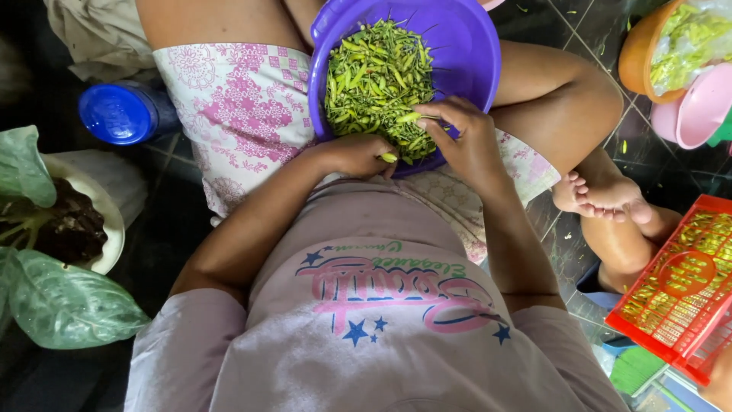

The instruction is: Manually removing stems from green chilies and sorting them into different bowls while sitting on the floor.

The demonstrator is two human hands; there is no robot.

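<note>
The purple bowl (465, 46) rests on the lap, tilted toward the body, heaped with green chillies (374, 76); the left hand (358, 155) pinches one chilli at the near rim; the right hand (467, 141) closes on another beside it; best to pinch close to the stalk, keeping both hands over the bowl; below lie dark floor tiles (648, 156), a red basket (682, 294) right, a potted plant (53, 229) left.

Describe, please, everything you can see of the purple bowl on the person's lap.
The purple bowl looks like smooth plastic, round, with a rolled rim. It rests tilted on the person's lap, between the legs, its top edge cut off by the frame. A heap of small green chillies with thin stems fills its left part; the right inner wall is bare. The left hand and the right hand reach over its near rim, each pinching a chilli.
</note>
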